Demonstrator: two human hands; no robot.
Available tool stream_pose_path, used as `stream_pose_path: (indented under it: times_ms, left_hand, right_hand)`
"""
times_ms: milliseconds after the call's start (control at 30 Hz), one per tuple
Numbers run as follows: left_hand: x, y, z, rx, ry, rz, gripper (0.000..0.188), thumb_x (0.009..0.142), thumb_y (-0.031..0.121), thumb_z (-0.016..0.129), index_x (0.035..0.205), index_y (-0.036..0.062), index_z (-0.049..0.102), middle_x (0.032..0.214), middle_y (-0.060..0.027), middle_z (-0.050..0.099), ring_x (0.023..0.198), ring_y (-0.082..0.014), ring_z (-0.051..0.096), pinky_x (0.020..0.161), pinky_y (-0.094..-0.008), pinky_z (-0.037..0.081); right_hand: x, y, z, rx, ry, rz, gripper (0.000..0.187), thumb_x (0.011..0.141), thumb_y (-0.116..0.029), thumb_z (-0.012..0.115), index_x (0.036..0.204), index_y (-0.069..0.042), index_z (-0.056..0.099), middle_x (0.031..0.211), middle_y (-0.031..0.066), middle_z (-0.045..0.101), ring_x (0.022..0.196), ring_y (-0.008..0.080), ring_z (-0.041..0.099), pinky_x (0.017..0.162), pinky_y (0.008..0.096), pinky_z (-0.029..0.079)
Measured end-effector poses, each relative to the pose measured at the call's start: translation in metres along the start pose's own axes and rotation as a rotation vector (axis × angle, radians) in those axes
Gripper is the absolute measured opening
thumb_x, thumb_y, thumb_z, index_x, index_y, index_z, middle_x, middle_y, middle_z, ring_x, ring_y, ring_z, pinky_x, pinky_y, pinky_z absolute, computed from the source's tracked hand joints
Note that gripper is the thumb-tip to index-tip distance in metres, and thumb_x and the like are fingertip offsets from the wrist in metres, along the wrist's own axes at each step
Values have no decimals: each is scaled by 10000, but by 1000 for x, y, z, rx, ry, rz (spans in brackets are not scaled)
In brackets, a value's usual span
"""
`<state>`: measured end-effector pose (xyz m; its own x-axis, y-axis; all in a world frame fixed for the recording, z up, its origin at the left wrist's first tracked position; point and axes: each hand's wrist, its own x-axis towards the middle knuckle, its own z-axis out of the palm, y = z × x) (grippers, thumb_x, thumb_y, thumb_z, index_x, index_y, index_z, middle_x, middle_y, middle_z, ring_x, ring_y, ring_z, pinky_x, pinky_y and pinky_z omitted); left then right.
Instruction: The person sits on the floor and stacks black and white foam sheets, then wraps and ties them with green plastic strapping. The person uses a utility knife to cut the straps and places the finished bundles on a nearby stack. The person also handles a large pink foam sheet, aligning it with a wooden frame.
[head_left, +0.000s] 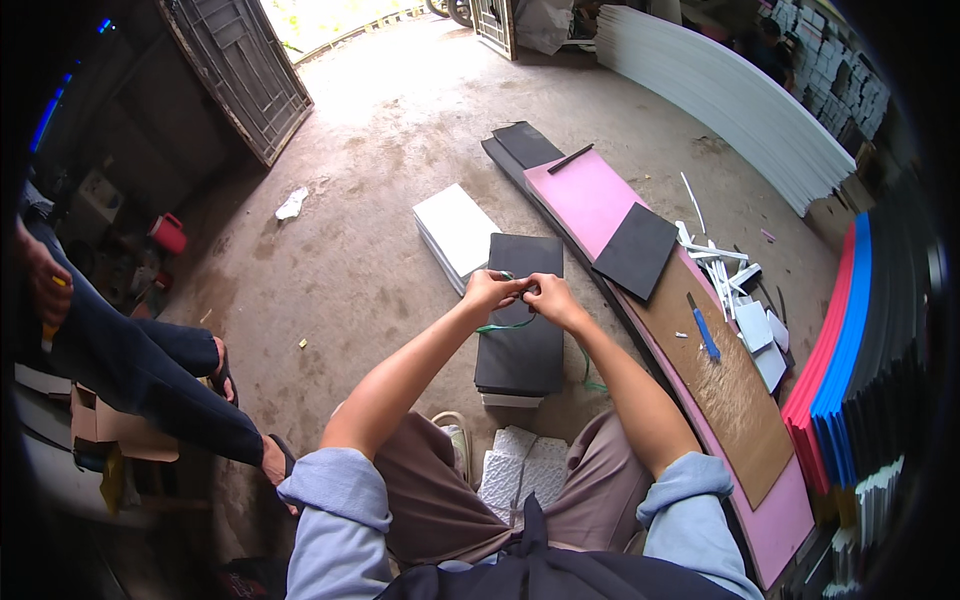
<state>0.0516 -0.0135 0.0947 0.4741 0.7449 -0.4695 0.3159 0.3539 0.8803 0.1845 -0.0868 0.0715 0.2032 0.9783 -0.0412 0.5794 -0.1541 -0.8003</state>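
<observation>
Both hands meet over a stack of black foam sheets [520, 360] on the floor in front of me. A thin green strap [508, 326] runs across the stack and up to my fingers, with a loose tail curling down by the right forearm. My left hand [492, 290] pinches the strap. Close beside it, my right hand [552, 301] is closed on the strap too, fingertips nearly touching the left ones. Whether there is a knot between them is too small to tell. A stack of white sheets [457, 228] lies just beyond, to the left.
At right, a brown board [735, 415] on pink foam [590, 205] carries a blue utility knife [704, 330] and a black sheet [637, 252]. White offcuts [735, 270] lie beyond. Coloured sheets [850, 330] stand far right. A person [130, 370] at left holds something yellow.
</observation>
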Motion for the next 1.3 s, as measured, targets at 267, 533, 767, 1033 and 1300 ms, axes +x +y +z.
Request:
stream_pose_path:
  times_ms: [267, 533, 767, 1033, 1300]
  left_hand:
    - [0, -5, -15, 95, 39, 80, 339, 754, 105, 728, 1002, -53, 558, 858, -100, 634, 749, -134, 633, 641, -219, 530]
    - [7, -8, -20, 207, 39, 75, 440, 791, 116, 687, 1114, -59, 446, 999, -126, 574, 865, -165, 623, 741, -251, 544]
    - [8, -7, -25, 51, -24, 52, 430, 809, 111, 667, 1135, -50, 437, 997, -127, 575, 889, -170, 613, 742, -266, 537]
    - [7, -7, -22, -52, 40, 30, 367, 787, 72, 679, 1077, -38, 483, 909, -82, 609, 780, -126, 617, 672, -231, 523]
    - [6, -9, -17, -78, -68, 46, 373, 812, 145, 672, 1086, -50, 512, 946, -84, 590, 854, -135, 598, 732, -238, 509]
  right_hand:
    - [-17, -22, -43, -434, 67, 140, 208, 797, -262, 612, 890, -93, 691, 877, 136, 663, 899, 268, 620, 818, 391, 451]
    - [-28, 63, -112, 327, 403, 244, 212, 878, -153, 525, 842, 15, 648, 704, 57, 647, 503, 96, 531, 485, 260, 430]
    - [-51, 125, -161, 206, 588, 497, 221, 889, -217, 517, 927, -5, 566, 636, 86, 554, 541, 214, 557, 490, 348, 448]
    - [-56, 71, -120, -641, -65, 679, 999, 563, -437, 812, 1364, -111, 313, 1399, 210, 267, 1261, 431, 256, 1042, 492, 283]
    - [-14, -2, -14, -74, -71, -3, 426, 849, -341, 599, 1101, -6, 520, 1043, 183, 587, 1011, 268, 562, 857, 356, 441]
